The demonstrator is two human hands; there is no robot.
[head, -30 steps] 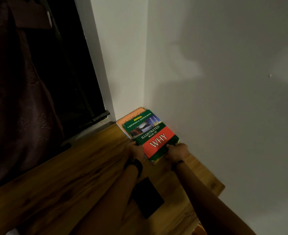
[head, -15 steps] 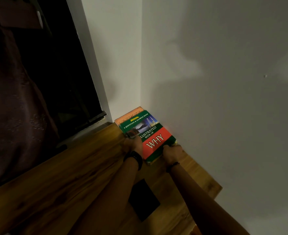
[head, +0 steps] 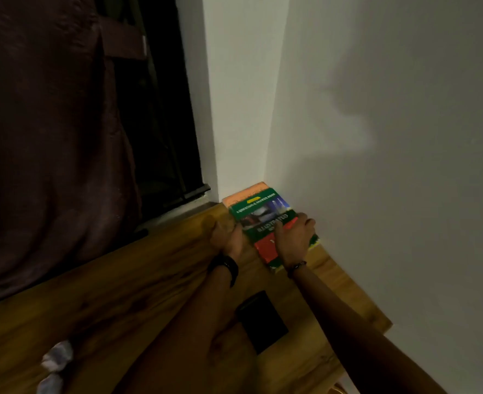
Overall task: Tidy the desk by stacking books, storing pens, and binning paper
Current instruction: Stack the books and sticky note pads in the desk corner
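Note:
A green and red book (head: pixel 263 216) lies on top of an orange book (head: pixel 241 194) in the far corner of the wooden desk (head: pixel 126 288), against the white wall. My right hand (head: pixel 294 237) lies flat on the top book's cover, fingers spread, covering part of the title. My left hand (head: pixel 224 237) rests against the stack's left edge with the fingers curled. Crumpled white paper (head: pixel 57 355) lies on the desk at the lower left. No pens are visible.
A flat black object (head: pixel 263 322) lies on the desk between my forearms. A dark curtain (head: pixel 50 137) hangs at the left beside a dark window (head: pixel 163 123). The desk ends at the right against the white wall (head: pixel 390 166).
My right hand has moved from the book's near edge up onto its cover. The left hand has stayed at the stack's left side. The view has swung, bringing the crumpled paper into sight.

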